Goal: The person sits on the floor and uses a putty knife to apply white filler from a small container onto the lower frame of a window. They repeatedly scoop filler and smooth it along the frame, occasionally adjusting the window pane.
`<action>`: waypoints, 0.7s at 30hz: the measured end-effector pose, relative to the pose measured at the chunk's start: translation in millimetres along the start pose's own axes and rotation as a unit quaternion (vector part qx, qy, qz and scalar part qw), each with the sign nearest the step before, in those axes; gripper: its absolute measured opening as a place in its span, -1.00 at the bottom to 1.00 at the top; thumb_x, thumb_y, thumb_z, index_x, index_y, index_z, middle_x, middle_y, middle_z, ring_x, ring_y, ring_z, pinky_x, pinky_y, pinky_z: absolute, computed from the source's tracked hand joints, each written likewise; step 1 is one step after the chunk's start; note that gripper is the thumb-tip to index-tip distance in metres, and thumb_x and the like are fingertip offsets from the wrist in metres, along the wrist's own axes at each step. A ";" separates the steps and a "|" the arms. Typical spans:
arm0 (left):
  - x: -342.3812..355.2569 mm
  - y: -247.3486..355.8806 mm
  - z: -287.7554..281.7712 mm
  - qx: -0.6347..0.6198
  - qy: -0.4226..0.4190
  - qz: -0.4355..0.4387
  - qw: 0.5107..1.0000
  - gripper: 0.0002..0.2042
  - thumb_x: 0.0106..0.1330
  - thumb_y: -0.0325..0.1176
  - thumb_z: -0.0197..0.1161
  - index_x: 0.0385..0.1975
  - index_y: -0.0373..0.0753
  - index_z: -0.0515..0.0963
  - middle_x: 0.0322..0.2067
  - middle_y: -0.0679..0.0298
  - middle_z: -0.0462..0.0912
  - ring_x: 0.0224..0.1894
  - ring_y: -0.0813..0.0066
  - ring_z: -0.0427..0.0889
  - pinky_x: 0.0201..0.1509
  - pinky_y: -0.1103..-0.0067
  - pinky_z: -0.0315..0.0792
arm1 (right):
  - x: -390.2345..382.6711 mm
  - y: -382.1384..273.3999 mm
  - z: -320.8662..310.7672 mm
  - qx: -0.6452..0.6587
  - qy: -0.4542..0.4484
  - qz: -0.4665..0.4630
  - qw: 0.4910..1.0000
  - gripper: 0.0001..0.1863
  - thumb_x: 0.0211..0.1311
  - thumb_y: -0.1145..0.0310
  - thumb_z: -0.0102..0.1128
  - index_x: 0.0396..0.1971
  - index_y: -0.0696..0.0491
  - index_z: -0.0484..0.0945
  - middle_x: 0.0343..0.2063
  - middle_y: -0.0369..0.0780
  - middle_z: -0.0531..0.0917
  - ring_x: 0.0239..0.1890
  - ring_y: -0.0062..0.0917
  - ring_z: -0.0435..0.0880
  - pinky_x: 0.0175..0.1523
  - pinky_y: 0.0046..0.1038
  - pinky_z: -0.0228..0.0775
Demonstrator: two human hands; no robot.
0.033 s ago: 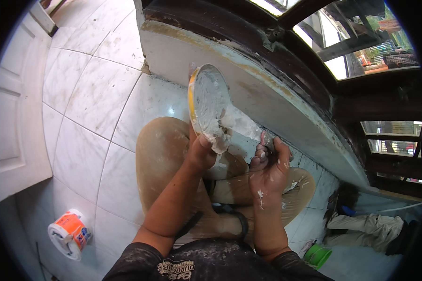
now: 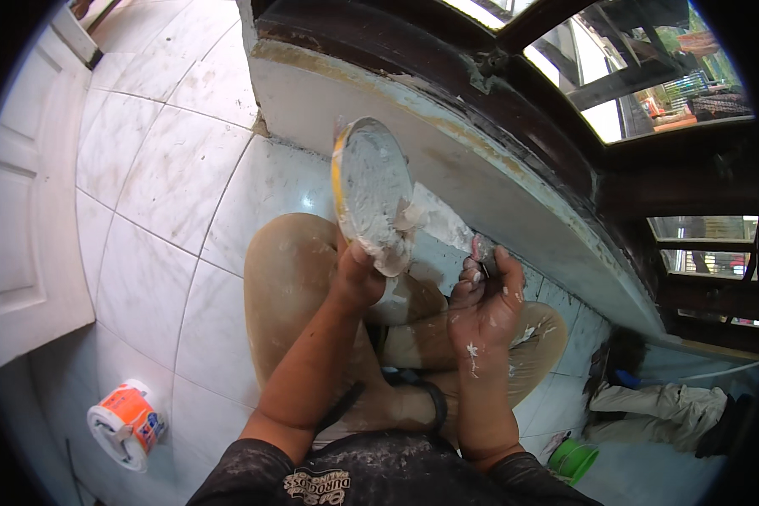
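A round lid (image 2: pixel 371 181) with a yellow rim is tilted up in front of me, its inner face smeared with whitish paste. My left hand (image 2: pixel 361 274) grips the lid at its near edge, where a thick lump of paste (image 2: pixel 390 253) overhangs. Closed around the handle of a putty knife (image 2: pixel 441 221) is my right hand (image 2: pixel 487 291). The knife's broad blade is coated white and points left, its tip at the lid's right edge beside some paste. White spots mark my right wrist and fingers.
Crossed legs in tan trousers (image 2: pixel 291 253) lie beneath my hands. A low wall (image 2: pixel 447 143) under dark window frames runs along the right. On the tiled floor stand a white and orange tub (image 2: pixel 128 424) and a green bucket (image 2: pixel 573 460). A white door (image 2: pixel 29 202) is at left; pale trousers (image 2: pixel 662 413) lie lower right.
The lid has shifted slightly left and turned a little. The putty knife's blade shows more plainly apart from the paste on the lid. Both hands keep their grips.
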State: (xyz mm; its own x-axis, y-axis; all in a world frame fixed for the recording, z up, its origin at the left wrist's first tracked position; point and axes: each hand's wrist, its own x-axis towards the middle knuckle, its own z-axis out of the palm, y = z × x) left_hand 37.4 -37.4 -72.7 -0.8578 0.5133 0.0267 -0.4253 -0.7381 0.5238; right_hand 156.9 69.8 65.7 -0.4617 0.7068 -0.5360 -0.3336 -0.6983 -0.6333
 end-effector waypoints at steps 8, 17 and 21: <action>40.2 32.6 35.2 -0.090 0.060 0.041 0.993 0.03 0.47 0.43 0.02 0.74 -0.27 0.16 0.57 -0.12 0.43 0.56 -0.16 0.53 0.62 -0.03 0.48 | 22.0 -42.3 34.2 -0.258 -0.239 -0.518 0.780 -0.50 0.55 0.24 0.24 0.26 0.33 0.58 -0.04 0.09 0.82 -0.15 -0.02 0.92 0.02 -0.06 0.88; 41.6 35.9 -15.9 0.489 0.048 0.393 0.777 -0.01 0.49 0.23 0.25 0.72 -0.32 0.08 0.56 -0.13 0.34 0.55 -0.19 0.48 0.59 -0.06 0.47 | 52.8 -88.9 53.7 -0.543 -0.399 -0.648 0.356 -0.56 0.31 0.43 0.60 0.16 0.06 0.71 -0.02 0.03 0.88 -0.04 -0.13 0.94 0.12 -0.19 0.84; 24.9 32.1 -38.0 0.586 0.052 0.424 0.689 0.03 0.44 0.15 0.39 0.70 -0.38 0.04 0.52 -0.14 0.33 0.53 -0.16 0.48 0.58 -0.04 0.46 | 133.1 -97.9 45.0 -0.547 -0.366 -0.686 0.310 -0.51 0.20 0.56 0.46 0.18 0.18 0.73 -0.09 0.03 0.89 -0.12 -0.13 0.94 -0.02 -0.25 0.85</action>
State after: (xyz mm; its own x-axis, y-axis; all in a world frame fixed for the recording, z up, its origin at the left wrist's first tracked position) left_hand -8.5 -64.9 -87.6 -0.6959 0.0365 0.7172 0.7144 0.1371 0.6862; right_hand 91.1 227.1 81.5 -0.6986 -0.2416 0.6735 -0.3343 0.9424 -0.0087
